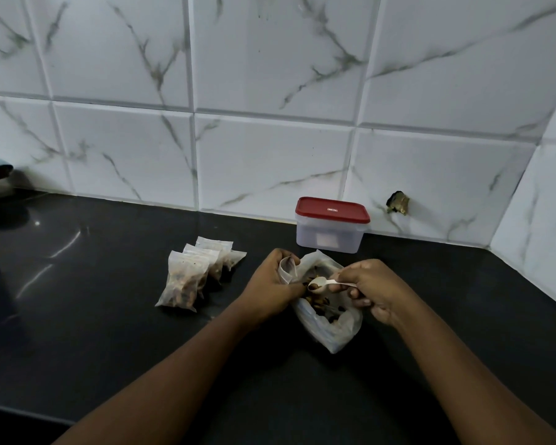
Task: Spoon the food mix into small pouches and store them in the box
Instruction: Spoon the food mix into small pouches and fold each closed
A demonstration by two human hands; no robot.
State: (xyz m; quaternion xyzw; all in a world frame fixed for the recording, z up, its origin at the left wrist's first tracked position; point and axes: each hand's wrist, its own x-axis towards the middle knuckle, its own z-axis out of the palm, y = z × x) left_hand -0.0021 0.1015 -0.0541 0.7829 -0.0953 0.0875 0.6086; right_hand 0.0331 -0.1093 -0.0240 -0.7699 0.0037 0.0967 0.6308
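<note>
The right hand pinches the handle of a small white spoon, whose bowl carries a little of the brown food mix and hangs over the open mouth of the large clear bag lying on the black bench. The left hand grips a small empty-looking pouch, fingers curled round it and holding its mouth up just beside the spoon; whether any mix is already inside cannot be told. The large bag has dark pieces of mix left in it. To the left, near but apart from the hands, a cluster of filled pouches leans together on the bench, about four as far as the overlap lets one count. Behind the hands, against the marble-patterned tiled wall, stands the clear box with its red lid on. Judging from this, several pouches are filled, one is being filled now, and storing has not begun: the box looks closed and none of the filled pouches appears to be in it.
</note>
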